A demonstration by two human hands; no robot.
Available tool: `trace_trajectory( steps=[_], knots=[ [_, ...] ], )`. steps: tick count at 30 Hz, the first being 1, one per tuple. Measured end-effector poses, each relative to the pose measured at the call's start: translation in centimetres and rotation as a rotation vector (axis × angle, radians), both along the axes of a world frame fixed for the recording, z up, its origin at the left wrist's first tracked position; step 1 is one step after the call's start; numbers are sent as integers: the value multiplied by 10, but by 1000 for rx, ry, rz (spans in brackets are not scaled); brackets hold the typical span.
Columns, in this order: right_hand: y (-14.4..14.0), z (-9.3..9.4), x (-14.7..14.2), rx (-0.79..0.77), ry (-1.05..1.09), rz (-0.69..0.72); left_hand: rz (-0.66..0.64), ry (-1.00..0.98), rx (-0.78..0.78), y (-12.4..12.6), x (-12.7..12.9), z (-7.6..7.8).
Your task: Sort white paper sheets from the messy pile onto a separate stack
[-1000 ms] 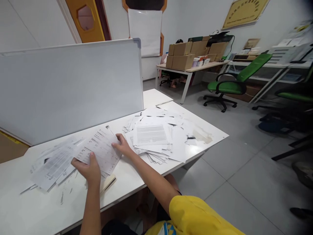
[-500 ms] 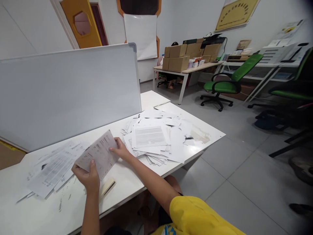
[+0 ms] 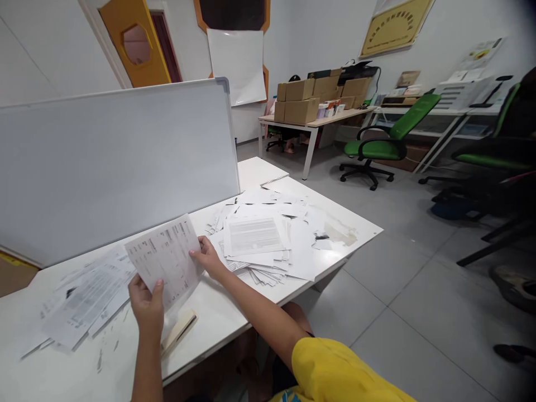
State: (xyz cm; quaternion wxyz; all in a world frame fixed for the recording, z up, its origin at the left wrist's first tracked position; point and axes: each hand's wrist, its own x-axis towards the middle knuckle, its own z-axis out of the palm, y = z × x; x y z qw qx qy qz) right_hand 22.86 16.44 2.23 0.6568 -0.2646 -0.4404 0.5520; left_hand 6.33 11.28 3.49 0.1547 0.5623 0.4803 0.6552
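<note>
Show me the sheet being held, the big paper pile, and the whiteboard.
held sheet [image 3: 165,257], head view, middle of printed face.
big paper pile [image 3: 255,237], head view, top printed page.
whiteboard [image 3: 113,162], head view, middle of white surface.

No text can be read: the print on the sheet [image 3: 164,258], on the pile of papers [image 3: 262,240] and on the yellow wall sign [image 3: 396,25] is too small and blurred.

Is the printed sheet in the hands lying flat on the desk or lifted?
Lifted. The sheet tilts up off the desk, gripped by the left hand and right hand.
</note>
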Motion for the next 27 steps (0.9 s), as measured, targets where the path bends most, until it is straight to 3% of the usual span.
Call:
trace_trajectory(
  steps=[4,10,17,20,25,27],
  knots=[
    [0,-3,0,32,-36,15,48,39,-66,-3,4,-7],
    [0,-6,1,50,-40,2,50,-5,-58,-5,9,-5],
    [-5,3,5,86,27,-12,-148,-84,-318,-5,1,-3],
    [-6,10,10,61,57,2,-159,-83,-349,-7,-5,5],
    [-5,18,22,-80,-41,280,-2,-236,-462,-11,-6,34],
    [-2,18,27,-115,-92,395,40,-210,-463,-10,-5,44]
  ],
)
